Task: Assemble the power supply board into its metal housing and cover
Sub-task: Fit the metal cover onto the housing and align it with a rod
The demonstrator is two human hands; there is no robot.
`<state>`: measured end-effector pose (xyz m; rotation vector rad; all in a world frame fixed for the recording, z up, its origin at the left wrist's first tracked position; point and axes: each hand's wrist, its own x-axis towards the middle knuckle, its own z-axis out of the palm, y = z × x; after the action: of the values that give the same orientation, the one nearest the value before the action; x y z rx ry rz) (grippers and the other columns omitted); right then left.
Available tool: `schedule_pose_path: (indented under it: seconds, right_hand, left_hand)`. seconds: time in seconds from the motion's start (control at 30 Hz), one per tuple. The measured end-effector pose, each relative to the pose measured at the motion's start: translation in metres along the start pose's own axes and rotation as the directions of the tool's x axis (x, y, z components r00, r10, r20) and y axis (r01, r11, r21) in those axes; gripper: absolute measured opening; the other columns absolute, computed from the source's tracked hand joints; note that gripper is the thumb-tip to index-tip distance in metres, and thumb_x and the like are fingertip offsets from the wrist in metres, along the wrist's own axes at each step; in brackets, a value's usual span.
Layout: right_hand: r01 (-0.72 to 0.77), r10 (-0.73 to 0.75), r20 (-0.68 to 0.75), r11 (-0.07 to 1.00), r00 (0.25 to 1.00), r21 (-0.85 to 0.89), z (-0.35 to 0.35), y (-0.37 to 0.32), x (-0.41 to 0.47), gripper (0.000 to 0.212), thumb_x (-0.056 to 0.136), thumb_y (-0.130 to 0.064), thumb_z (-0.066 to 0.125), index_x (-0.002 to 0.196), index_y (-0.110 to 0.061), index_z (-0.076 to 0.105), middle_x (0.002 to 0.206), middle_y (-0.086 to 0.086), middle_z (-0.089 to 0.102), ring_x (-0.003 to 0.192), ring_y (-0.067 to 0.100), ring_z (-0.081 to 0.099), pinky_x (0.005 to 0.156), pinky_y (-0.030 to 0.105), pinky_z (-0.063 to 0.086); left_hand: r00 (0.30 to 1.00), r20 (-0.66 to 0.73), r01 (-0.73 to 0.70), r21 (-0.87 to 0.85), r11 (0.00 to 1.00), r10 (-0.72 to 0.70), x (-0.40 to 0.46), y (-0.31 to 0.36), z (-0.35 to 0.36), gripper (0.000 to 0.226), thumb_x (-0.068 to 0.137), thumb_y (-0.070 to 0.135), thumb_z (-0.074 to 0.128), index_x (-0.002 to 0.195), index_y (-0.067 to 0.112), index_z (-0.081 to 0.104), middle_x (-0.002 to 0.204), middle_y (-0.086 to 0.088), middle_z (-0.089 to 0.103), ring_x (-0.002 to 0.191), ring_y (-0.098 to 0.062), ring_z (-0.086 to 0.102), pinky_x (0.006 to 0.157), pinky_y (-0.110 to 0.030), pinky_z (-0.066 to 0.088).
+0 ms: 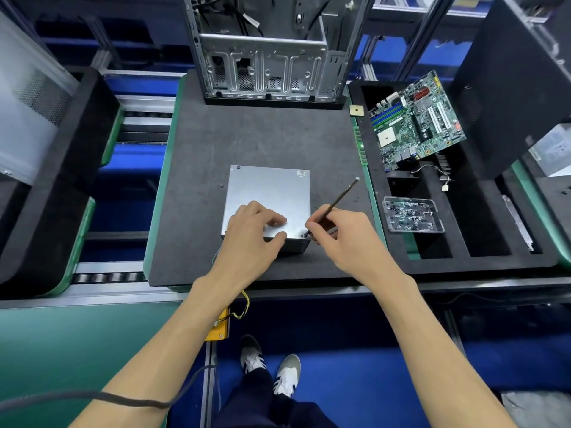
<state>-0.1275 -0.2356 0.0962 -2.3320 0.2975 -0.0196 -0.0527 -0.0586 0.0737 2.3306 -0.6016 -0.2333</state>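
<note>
Right hand [336, 233] pinched round a thin screwdriver [333, 205], tip down at the near right corner of the metal cover [272, 193]; left hand [256, 230] spread flat on the cover, thumb over its near edge, holding it down. Cover already seated on the housing, board hidden inside, in the middle of the black mat [247, 140]. Probably late: fastening screws, more waiting in the clear tray [412, 214].

Open grey metal computer chassis [265, 57] stands upright at the far edge of the dark foam work mat [200, 143]. Green motherboard [415, 122] lies tilted in the black foam tray [482, 261]; nearby, a clear plastic screw box [412, 215].
</note>
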Motion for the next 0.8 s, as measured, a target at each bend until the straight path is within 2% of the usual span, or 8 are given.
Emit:
schedule_pose_path:
  seconds: [0.37, 0.5, 0.57, 0.63, 0.7, 0.8]
  right_hand:
    - [0.028, -0.024, 0.058, 0.997, 0.998, -0.069, -0.002, -0.003, 0.005, 0.012, 0.102, -0.026, 0.062, 0.104, -0.018, 0.071, 0.093, -0.007, 0.071, 0.082, 0.009, 0.065, 0.088, 0.031, 0.058]
    - [0.065, -0.057, 0.081, 0.994, 0.995, -0.092, -0.002, -0.004, 0.007, 0.009, 0.102, -0.025, 0.064, 0.101, -0.019, 0.07, 0.092, -0.004, 0.072, 0.084, 0.015, 0.066, 0.088, 0.036, 0.057]
    - [0.072, -0.06, 0.094, 0.99, 0.994, -0.124, -0.002, -0.005, 0.009, 0.007, 0.101, -0.026, 0.065, 0.095, -0.022, 0.067, 0.088, -0.004, 0.072, 0.082, 0.016, 0.066, 0.084, 0.037, 0.057]
    - [0.063, -0.048, 0.103, 0.986, 0.994, -0.152, -0.003, -0.004, 0.012, 0.018, 0.098, -0.03, 0.068, 0.082, -0.031, 0.059, 0.075, -0.011, 0.065, 0.071, 0.01, 0.062, 0.071, 0.031, 0.052]
    - [0.07, -0.053, 0.093, 0.981, 0.994, -0.183, 0.0, -0.004, 0.015, 0.035, 0.095, -0.034, 0.072, 0.07, -0.036, 0.047, 0.061, -0.015, 0.053, 0.059, 0.005, 0.052, 0.057, 0.024, 0.039]
    - [0.041, -0.033, 0.043, 0.98, 0.999, -0.193, 0.004, -0.004, 0.021, 0.025, 0.093, -0.035, 0.072, 0.074, -0.027, 0.059, 0.056, -0.011, 0.05, 0.053, 0.006, 0.048, 0.052, 0.021, 0.033]
  left_hand:
    - [1.0, 0.001, 0.016, 0.005, 1.0, -0.016, 0.001, 0.003, 0.0, 0.02, 0.091, 0.025, 0.071, 0.111, 0.026, 0.072, 0.102, 0.011, 0.055, 0.096, -0.009, 0.05, 0.093, -0.033, 0.047]
    - [1.0, 0.008, 0.017, -0.001, 1.0, -0.017, 0.0, 0.003, 0.0, 0.019, 0.091, 0.024, 0.07, 0.111, 0.025, 0.073, 0.102, 0.01, 0.055, 0.098, -0.01, 0.05, 0.095, -0.035, 0.047]
    - [1.0, 0.018, 0.016, -0.002, 1.0, -0.016, 0.0, 0.004, -0.002, 0.018, 0.093, 0.024, 0.068, 0.11, 0.024, 0.073, 0.103, 0.009, 0.056, 0.099, -0.011, 0.051, 0.095, -0.036, 0.047]
    - [1.0, 0.011, 0.001, -0.015, 1.0, -0.001, -0.001, 0.008, -0.003, 0.016, 0.096, 0.023, 0.064, 0.109, 0.022, 0.073, 0.103, 0.006, 0.06, 0.097, -0.011, 0.054, 0.093, -0.035, 0.047]
    - [0.999, -0.048, -0.015, -0.146, 0.989, 0.008, -0.002, 0.016, -0.006, 0.014, 0.098, 0.022, 0.061, 0.105, 0.023, 0.073, 0.101, 0.007, 0.065, 0.093, -0.008, 0.059, 0.086, -0.029, 0.049]
    - [0.991, -0.126, -0.096, -0.411, 0.907, 0.048, -0.005, 0.04, -0.013, 0.014, 0.093, 0.029, 0.065, 0.105, 0.026, 0.071, 0.099, 0.013, 0.068, 0.096, -0.007, 0.063, 0.08, -0.019, 0.049]
